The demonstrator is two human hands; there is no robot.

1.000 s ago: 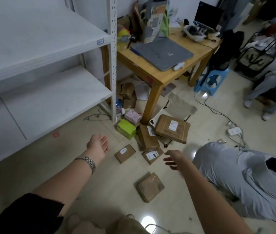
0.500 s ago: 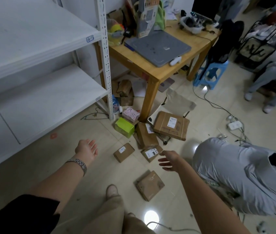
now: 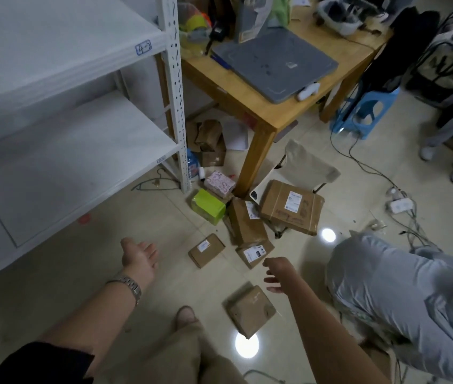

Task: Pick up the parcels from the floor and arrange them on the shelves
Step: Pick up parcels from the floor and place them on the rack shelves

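Head view: left hand (image 3: 139, 257) and right hand (image 3: 280, 273) empty, fingers spread, above floor (image 3: 108, 273). Brown taped parcel (image 3: 251, 308) lies just below right hand, well short of table leg (image 3: 253, 159). Best: lower, clasp flat cardboard sides. White shelves (image 3: 81, 151) bare, smooth.
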